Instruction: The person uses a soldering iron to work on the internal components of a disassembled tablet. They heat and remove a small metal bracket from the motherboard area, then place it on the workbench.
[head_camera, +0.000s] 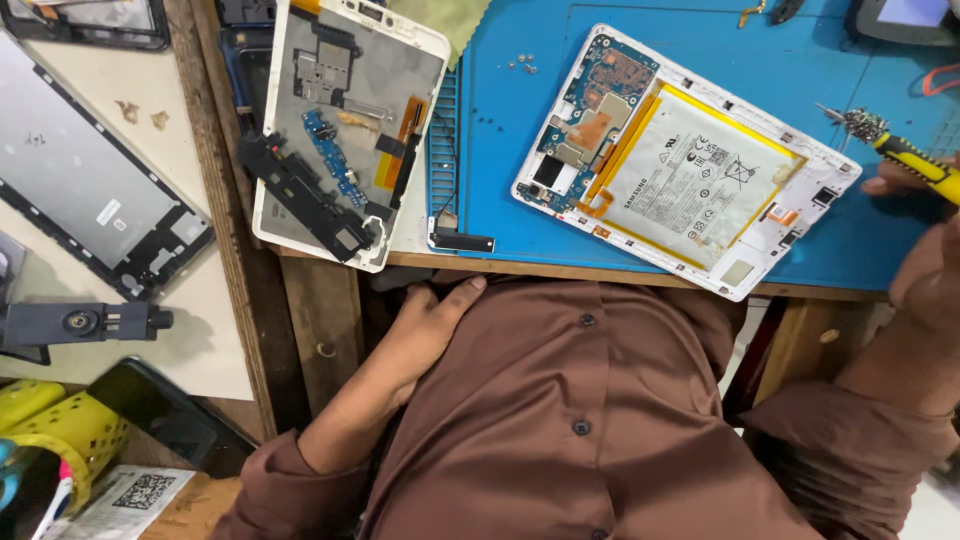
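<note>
Fingers of the right hand (925, 270) grip a yellow screwdriver (915, 160); the left hand (425, 330) rests loose. Holding its tip straight over the open tablet (690, 160) should help.

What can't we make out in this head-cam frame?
Head view only:
- Right hand: cut off by the right edge; its grip on the yellow-handled tool is unclear.
- Left hand: fingertips hidden under the bench edge.
- Loose screws on the blue mat: too small to count.
</note>
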